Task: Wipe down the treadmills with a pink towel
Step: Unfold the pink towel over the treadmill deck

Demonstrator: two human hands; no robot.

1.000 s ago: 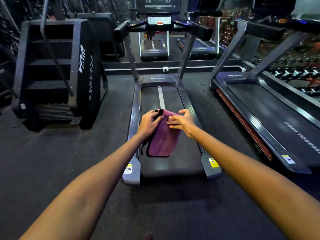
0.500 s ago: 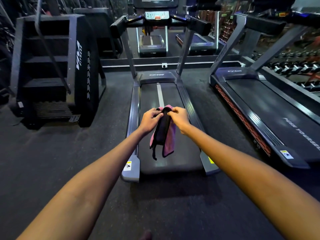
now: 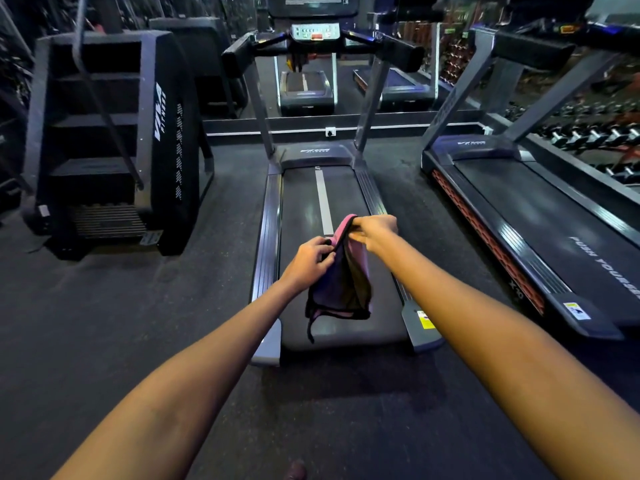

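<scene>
Both hands out in front, above the rear half of the middle treadmill (image 3: 301, 216). Left hand (image 3: 310, 259) curled, pinching the near upper edge of the pink towel (image 3: 346, 271). Right hand (image 3: 375, 232) curled too, gripping the towel's top edge a little farther up the belt, knuckles toward camera. Towel held in the air between the two hands, hanging down over the treadmill belt, pink with dark trim, partly opened so the darker inner face shows; thin dark loop dangling from its lower left corner. Not touching the belt as far as visible.

White stripe (image 3: 323, 202) running down the belt centre, ending just beyond the hands. Yellow warning sticker (image 3: 426, 320) on the treadmill's right rear end cap, just right of the towel's lower edge. Console (image 3: 315, 31) with buttons at the treadmill's far end, black handlebars to either side. Second treadmill (image 3: 540, 216) right of the middle treadmill, white lettering on its belt. Stair climber (image 3: 104, 140) left of the middle treadmill, well apart. Dumbbell rack (image 3: 595, 136) beyond the second treadmill, blurred. Dark rubber floor (image 3: 138, 323) all around.
</scene>
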